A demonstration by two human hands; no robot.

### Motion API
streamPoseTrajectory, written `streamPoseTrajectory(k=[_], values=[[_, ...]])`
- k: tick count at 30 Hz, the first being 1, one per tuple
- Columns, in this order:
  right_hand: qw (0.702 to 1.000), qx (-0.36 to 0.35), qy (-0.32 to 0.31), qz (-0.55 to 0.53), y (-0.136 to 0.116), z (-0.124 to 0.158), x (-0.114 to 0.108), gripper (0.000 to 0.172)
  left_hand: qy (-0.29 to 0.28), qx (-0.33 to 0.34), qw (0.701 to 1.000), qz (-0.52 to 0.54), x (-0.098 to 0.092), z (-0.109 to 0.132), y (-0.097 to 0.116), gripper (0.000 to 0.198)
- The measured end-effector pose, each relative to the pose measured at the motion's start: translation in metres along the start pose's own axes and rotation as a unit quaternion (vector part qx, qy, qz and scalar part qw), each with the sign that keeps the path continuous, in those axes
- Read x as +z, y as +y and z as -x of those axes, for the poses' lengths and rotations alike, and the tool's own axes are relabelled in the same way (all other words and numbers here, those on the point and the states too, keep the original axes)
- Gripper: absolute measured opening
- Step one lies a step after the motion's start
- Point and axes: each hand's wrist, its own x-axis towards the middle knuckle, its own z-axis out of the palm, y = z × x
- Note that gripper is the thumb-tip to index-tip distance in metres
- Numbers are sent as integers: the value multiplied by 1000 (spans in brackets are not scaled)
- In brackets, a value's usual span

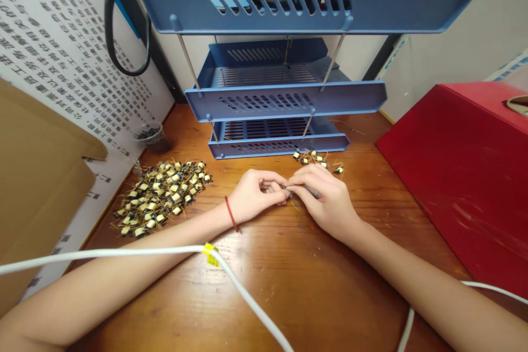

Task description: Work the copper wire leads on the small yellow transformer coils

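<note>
Both hands meet at the middle of the wooden table (289, 280). My left hand (256, 193), with a red band at the wrist, pinches a tiny component that its fingers mostly hide. My right hand (325, 198) is closed on a thin grey tool (312, 193) whose tip touches that component. A large pile of small yellow-and-black wound components (160, 195) lies left of my left hand. A few of the same parts (315, 159) sit just beyond my right hand.
A blue three-tier letter tray (284, 99) stands at the back. A red box (466, 165) fills the right side. Cardboard (37, 187) and a printed sheet (61, 38) line the left. A small cup (150, 136) stands near the wall. A white cable (231, 275) crosses the front.
</note>
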Motion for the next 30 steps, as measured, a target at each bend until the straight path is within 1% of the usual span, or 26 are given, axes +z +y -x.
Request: streamPoseTrajectory(k=[2,6,8,11,14,17,22,30], values=[[1000,28,7,-8,-2,0,0,11,12,0,999,30,0,0,-1,13],[992,121,28,-3,-7,1,0,9,53,-11,994,92,0,-1,1,16],[989,145,11,-5,-9,2,0,12,77,-18,991,112,0,-1,4,15],[990,134,-39,-15,-13,2,0,13,96,-20,987,124,-1,-1,7,15],[988,141,-50,-24,-12,2,1,15,98,-22,986,132,-1,-1,8,14],[982,178,-46,-49,-8,2,1,18,100,-24,985,142,-2,-1,7,13],[962,242,-44,-118,0,3,2,20,96,-26,984,148,-2,-1,5,14],[941,285,-49,-175,4,1,3,20,85,-28,983,158,-2,-1,6,14]])
